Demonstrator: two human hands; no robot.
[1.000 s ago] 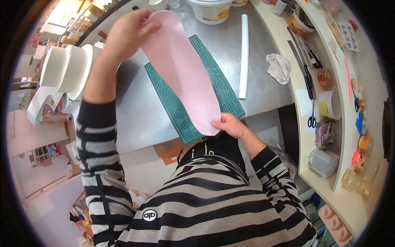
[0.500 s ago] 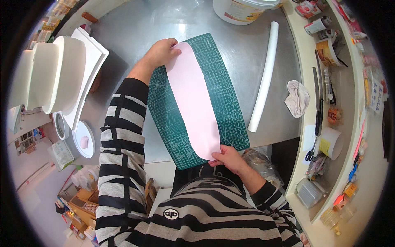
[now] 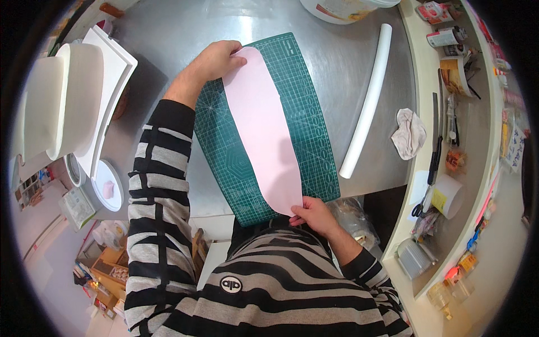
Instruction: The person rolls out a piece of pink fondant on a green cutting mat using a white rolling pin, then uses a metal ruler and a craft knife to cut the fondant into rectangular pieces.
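Note:
A long strip of pale pink rolled fondant (image 3: 264,129) stretches over the green cutting mat (image 3: 311,146). At its far end my left hand (image 3: 219,60) pinches the edge between thumb and fingers. My right hand (image 3: 314,215) grips the near end by a corner, close to the mat's front edge and my body. Between the two hands the sheet runs nearly flat; whether its middle touches the mat I cannot tell. The mat lies on a metal table (image 3: 236,28).
To the right lie a white rolling pin (image 3: 368,101) and a crumpled cloth (image 3: 409,134). A white tiered cake (image 3: 78,101) stands on the left, beside a white lid (image 3: 107,185) holding a pink lump. A bucket (image 3: 342,10) stands at the back; a shelf (image 3: 401,253) of tools borders the right.
My view has shifted slightly, so the cake has moved left in the picture and the rolling pin right. Both hands keep hold of the fondant strip's ends.

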